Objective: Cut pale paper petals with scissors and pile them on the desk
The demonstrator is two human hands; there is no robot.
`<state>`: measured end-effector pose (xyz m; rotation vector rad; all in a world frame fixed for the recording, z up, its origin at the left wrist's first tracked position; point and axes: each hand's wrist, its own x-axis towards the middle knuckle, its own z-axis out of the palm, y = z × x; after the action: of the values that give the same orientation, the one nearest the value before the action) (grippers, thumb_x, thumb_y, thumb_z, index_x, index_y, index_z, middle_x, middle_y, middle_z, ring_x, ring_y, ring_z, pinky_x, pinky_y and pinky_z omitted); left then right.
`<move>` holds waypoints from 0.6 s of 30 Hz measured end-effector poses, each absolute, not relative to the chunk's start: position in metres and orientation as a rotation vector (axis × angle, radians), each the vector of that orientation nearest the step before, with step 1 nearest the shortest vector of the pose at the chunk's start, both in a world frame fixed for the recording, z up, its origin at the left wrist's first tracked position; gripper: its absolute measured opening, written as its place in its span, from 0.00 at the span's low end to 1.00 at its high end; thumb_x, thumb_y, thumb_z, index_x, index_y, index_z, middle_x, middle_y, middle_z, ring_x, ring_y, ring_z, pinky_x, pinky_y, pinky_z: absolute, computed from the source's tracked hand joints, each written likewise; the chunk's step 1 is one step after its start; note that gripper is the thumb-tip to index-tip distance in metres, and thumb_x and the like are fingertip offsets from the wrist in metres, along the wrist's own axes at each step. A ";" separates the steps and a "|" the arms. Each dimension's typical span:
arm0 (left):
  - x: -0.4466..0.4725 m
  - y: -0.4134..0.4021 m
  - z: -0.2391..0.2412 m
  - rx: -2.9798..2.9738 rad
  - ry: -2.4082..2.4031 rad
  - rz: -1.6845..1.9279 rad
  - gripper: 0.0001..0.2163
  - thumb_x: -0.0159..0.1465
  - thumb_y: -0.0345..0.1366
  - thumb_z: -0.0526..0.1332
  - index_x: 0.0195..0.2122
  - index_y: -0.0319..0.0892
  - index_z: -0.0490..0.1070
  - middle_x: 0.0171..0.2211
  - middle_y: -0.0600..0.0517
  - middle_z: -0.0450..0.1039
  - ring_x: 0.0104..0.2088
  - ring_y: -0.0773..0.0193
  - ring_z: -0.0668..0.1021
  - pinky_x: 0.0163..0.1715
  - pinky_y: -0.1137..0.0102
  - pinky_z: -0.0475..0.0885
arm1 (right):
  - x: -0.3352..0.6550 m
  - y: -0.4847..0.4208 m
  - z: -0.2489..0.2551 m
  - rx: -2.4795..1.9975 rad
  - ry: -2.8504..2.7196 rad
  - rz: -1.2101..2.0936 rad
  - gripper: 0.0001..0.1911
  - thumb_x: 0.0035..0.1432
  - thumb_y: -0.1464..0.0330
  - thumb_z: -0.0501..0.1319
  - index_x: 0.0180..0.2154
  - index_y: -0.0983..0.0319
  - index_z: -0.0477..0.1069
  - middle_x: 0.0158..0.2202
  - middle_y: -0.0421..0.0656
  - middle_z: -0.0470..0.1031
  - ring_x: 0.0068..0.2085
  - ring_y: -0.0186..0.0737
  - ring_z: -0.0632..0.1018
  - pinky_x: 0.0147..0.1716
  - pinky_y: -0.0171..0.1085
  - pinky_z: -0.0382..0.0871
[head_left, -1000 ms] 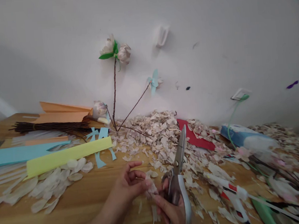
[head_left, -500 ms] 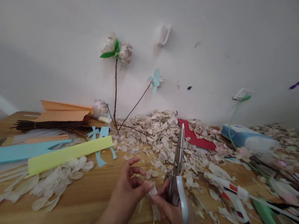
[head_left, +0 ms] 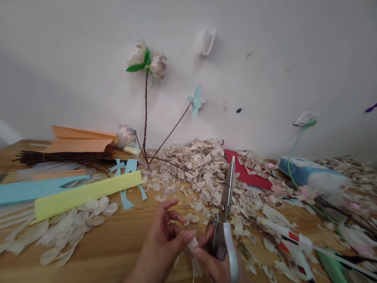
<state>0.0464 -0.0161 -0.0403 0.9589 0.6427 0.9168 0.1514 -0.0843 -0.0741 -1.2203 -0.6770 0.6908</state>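
Note:
Between the fingertips of my left hand is a small whitish petal-like piece, pinched from the left by thumb and finger. My right hand has its thumb against the same piece. Scissors with silver handles are held in that right hand too, blades together and pointing away from me. Below the fingers, a pale thin strip hangs or lies; which, I cannot tell. Loose dried petals lie on the wooden table just beyond my hands.
A large petal heap lies along the wall, with a red sheet on it. Twig-stemmed flowers stand behind. To the left are yellow paper, blue paper and bundled twigs; to the right, a glue gun.
Almost nothing differs. The scissor tips have shifted slightly to the right, while both hands keep their pinch on the small piece.

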 end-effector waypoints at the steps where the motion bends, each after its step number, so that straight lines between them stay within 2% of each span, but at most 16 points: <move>1: 0.047 -0.017 -0.040 0.948 0.626 0.932 0.26 0.48 0.33 0.69 0.46 0.45 0.60 0.29 0.58 0.66 0.20 0.75 0.67 0.21 0.76 0.63 | 0.152 -0.084 -0.076 -1.214 -0.664 0.704 0.16 0.36 0.64 0.70 0.26 0.58 0.66 0.18 0.32 0.69 0.20 0.30 0.70 0.21 0.29 0.63; 3: 0.047 -0.019 -0.038 0.923 0.595 0.947 0.26 0.48 0.35 0.69 0.46 0.46 0.60 0.29 0.58 0.66 0.21 0.74 0.67 0.21 0.76 0.64 | 0.153 -0.085 -0.079 -1.207 -0.651 0.752 0.18 0.35 0.62 0.71 0.27 0.58 0.65 0.17 0.31 0.69 0.15 0.27 0.66 0.15 0.28 0.59; 5: 0.047 -0.020 -0.037 0.907 0.573 0.946 0.26 0.48 0.36 0.69 0.47 0.46 0.59 0.28 0.58 0.67 0.21 0.73 0.67 0.21 0.75 0.64 | 0.152 -0.086 -0.076 -1.223 -0.631 0.820 0.20 0.35 0.60 0.71 0.28 0.58 0.64 0.17 0.30 0.68 0.12 0.23 0.59 0.10 0.26 0.50; 8: 0.047 -0.020 -0.037 0.911 0.573 0.941 0.27 0.49 0.37 0.68 0.48 0.45 0.59 0.29 0.56 0.68 0.22 0.72 0.68 0.22 0.75 0.64 | 0.147 -0.087 -0.066 -1.268 -0.564 0.869 0.23 0.34 0.58 0.71 0.28 0.59 0.62 0.17 0.30 0.66 0.11 0.20 0.55 0.09 0.23 0.41; 13: 0.046 -0.019 -0.038 0.930 0.580 0.988 0.25 0.51 0.37 0.67 0.47 0.45 0.59 0.32 0.54 0.67 0.25 0.71 0.70 0.25 0.74 0.66 | 0.142 -0.088 -0.057 -1.270 -0.508 0.872 0.26 0.30 0.58 0.73 0.28 0.60 0.62 0.15 0.29 0.65 0.11 0.20 0.58 0.10 0.22 0.46; 16: 0.046 -0.019 -0.037 0.920 0.581 0.979 0.27 0.49 0.36 0.68 0.47 0.44 0.58 0.32 0.55 0.67 0.24 0.71 0.69 0.25 0.73 0.67 | 0.142 -0.087 -0.056 -1.289 -0.518 0.864 0.27 0.29 0.57 0.73 0.28 0.60 0.62 0.12 0.27 0.61 0.12 0.21 0.57 0.11 0.22 0.44; 18: 0.047 -0.019 -0.038 0.920 0.611 0.943 0.28 0.47 0.35 0.69 0.47 0.44 0.58 0.31 0.55 0.67 0.23 0.72 0.69 0.24 0.73 0.66 | 0.142 -0.087 -0.055 -1.276 -0.504 0.858 0.28 0.29 0.56 0.73 0.29 0.60 0.62 0.14 0.29 0.66 0.12 0.20 0.56 0.11 0.23 0.43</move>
<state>0.0475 -0.0188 -0.0384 0.9201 0.6113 0.9432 0.1422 -0.0870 -0.0550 -1.2759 -0.5042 0.8576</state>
